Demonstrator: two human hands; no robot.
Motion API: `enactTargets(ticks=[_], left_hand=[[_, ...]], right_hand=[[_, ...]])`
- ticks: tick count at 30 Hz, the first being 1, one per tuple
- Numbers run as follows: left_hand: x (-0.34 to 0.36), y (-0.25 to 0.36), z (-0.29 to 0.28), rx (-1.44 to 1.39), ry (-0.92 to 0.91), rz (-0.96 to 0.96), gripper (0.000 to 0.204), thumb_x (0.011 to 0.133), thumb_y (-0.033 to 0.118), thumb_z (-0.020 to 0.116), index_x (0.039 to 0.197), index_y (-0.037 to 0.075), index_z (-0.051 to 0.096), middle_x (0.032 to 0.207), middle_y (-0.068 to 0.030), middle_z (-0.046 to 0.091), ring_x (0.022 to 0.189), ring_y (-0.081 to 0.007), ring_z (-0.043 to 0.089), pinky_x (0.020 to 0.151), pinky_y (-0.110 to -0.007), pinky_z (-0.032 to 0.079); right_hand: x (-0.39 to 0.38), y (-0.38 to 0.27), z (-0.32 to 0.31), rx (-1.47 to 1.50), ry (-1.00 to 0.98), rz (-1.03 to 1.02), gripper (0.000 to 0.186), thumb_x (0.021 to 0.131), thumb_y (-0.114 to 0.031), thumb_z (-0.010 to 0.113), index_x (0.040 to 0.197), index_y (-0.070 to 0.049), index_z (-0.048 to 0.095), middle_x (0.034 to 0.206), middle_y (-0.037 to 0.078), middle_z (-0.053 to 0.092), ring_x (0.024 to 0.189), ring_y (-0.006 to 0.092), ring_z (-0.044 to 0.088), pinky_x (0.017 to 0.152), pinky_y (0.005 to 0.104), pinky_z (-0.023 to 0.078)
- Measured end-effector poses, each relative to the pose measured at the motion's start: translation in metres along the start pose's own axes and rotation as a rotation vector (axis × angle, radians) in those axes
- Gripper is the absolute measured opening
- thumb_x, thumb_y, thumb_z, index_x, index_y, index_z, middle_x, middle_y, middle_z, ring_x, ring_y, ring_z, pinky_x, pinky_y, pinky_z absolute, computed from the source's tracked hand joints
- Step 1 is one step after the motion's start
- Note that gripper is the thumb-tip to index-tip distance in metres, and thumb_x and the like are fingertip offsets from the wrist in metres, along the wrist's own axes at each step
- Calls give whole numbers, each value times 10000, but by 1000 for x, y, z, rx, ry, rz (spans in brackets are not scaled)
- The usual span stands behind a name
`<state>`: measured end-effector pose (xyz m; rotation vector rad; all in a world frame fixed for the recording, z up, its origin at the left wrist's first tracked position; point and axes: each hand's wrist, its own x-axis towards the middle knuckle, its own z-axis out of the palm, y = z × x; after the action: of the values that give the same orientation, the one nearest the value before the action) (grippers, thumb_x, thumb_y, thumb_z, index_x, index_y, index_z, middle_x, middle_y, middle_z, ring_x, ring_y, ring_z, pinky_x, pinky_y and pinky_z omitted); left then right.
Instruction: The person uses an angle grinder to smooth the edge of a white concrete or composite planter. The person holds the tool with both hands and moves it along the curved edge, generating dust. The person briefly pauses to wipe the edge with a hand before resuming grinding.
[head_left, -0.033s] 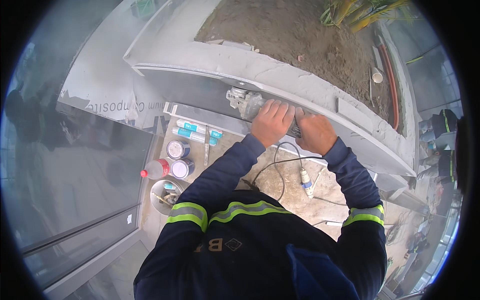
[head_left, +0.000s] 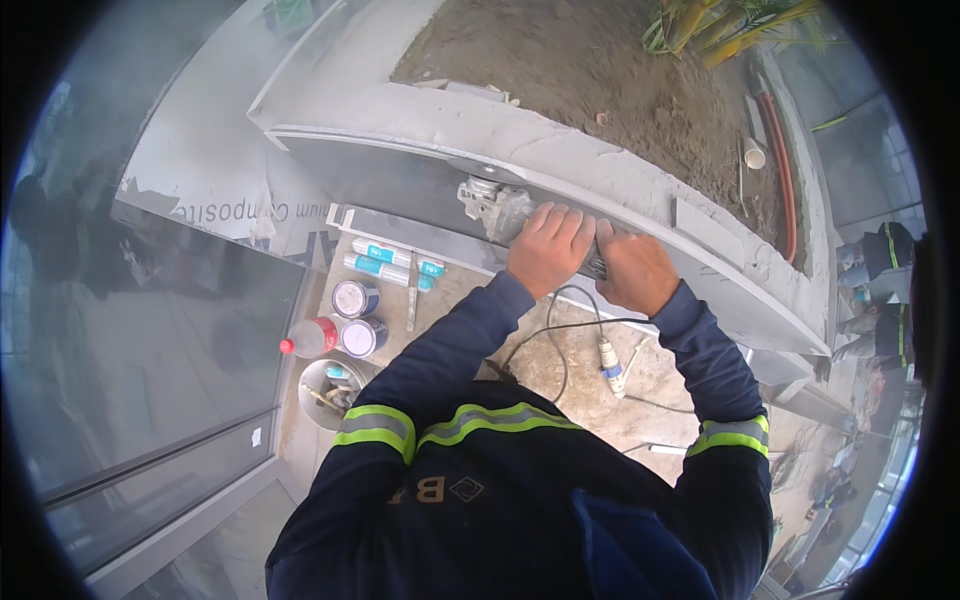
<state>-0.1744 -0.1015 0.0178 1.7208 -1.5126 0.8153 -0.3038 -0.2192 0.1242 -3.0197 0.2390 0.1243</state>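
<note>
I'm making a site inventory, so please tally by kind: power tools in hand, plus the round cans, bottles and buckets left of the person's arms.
Power tool: 1
Round cans: 2
Bottle: 1
Bucket: 1
Total: 5

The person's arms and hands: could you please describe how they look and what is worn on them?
The left hand and right hand wear no gloves. The left sleeve and right sleeve are dark navy and reach the wrists; each carries a yellow-green band with a grey middle stripe.
</note>
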Motion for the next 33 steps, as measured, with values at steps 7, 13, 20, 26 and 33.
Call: enactTargets(ticks=[7,13,20,26,33], left_hand=[[3,-9,1,54,0,8,295,845,142,680,1119,32,666,1053,-100,668,1029,-283,672,1005,-446,537],[-8,-45,5,41,-42,4,307,841,118,681,1133,26,664,1076,-114,671,1035,-300,675,1008,-458,539],[-3,-20,4,64,-24,4,300,865,145,672,1144,32,676,1083,-118,684,1025,-299,684,1010,-469,545],[5,12,5,90,-11,26,312,900,196,647,1173,49,682,1062,-83,669,1039,-260,666,1051,-442,520],[-4,-8,9,59,-13,3,293,884,168,651,1145,39,675,1075,-103,684,1031,-288,685,1025,-465,538]], right_hand=[[11,2,-3,-15,-30,-20,594,674,-113,835,1148,83,534,817,275,708,836,473,722,747,526,584],[45,1,21,-13,17,-72,553,696,-111,827,1128,82,541,833,271,716,842,458,732,748,519,590],[22,0,0,-34,-37,-19,560,692,-103,829,1134,82,540,842,270,720,839,455,736,748,516,592],[-8,2,-15,-43,-60,36,569,684,-91,823,1144,84,538,830,264,718,842,456,733,742,518,587],[12,1,-2,-51,-89,26,575,686,-100,828,1150,78,541,852,257,725,868,449,734,738,520,588]])
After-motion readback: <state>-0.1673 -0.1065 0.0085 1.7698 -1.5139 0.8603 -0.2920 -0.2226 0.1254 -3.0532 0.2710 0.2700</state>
